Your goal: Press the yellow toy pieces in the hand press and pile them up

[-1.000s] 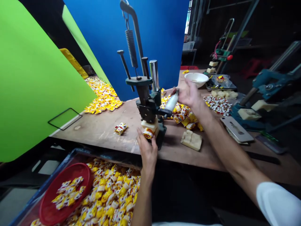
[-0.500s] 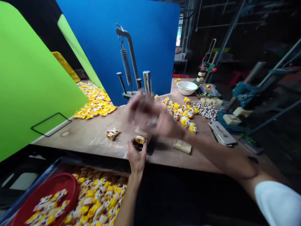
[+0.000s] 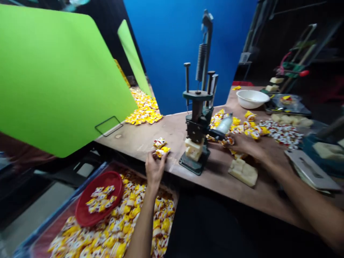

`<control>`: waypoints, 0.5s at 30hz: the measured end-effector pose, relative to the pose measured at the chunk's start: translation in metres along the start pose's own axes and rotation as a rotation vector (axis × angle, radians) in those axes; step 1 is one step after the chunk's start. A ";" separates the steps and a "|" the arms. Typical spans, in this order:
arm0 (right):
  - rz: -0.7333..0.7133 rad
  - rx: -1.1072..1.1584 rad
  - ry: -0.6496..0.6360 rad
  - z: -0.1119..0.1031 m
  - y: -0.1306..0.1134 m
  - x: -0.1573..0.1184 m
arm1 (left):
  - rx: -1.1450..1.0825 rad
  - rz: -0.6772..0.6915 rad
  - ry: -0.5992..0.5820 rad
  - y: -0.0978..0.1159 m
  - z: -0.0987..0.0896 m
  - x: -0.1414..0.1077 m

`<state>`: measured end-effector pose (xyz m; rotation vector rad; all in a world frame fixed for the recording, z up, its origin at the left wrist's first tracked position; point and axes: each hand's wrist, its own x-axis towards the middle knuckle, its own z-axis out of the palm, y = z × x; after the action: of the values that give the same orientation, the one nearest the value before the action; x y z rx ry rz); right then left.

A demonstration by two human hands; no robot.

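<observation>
My left hand (image 3: 154,170) is closed around a small yellow-and-white toy part (image 3: 162,152) at the table's front edge, thumb and fingers on either side. Just behind it lies a similar toy part (image 3: 159,143), close to the held one. To the right stands a hand press (image 3: 197,123) with a coil spring, a black lever and a pale block in its jaw. Beyond the lever, my right hand (image 3: 240,142) is down at the near side of a pile of toy parts (image 3: 249,127). Its fingers are partly covered and blurred, so their grip does not show.
A cream mould block (image 3: 243,172) lies near the front edge. Farther right are a white bowl (image 3: 252,99), small red-and-white pieces (image 3: 285,133) and a phone (image 3: 313,170). A red basin (image 3: 118,179) rests on parts in a bin below. Green and blue boards stand behind.
My right hand has moved off the press to the right, down to the pile. My left hand has drawn the toy part leftward from the press, beside the other part. The view has turned left.
</observation>
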<state>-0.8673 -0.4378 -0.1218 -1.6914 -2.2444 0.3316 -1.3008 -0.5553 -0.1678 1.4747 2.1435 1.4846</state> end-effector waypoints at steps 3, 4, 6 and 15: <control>0.079 0.088 0.039 -0.007 0.009 0.003 | 0.016 -0.018 0.151 0.002 0.005 0.008; 0.078 0.155 0.109 -0.011 0.008 -0.003 | -0.041 -0.062 0.205 0.010 0.007 0.001; 0.031 0.308 0.256 -0.014 -0.008 -0.029 | -0.267 -0.180 0.189 0.036 0.010 -0.028; -0.327 0.553 0.226 0.056 -0.166 -0.154 | -0.985 -0.578 -0.398 0.128 -0.002 -0.151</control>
<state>-0.9966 -0.6313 -0.1294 -1.0106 -1.9733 0.5821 -1.1452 -0.6697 -0.1249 0.6346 1.1285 1.4774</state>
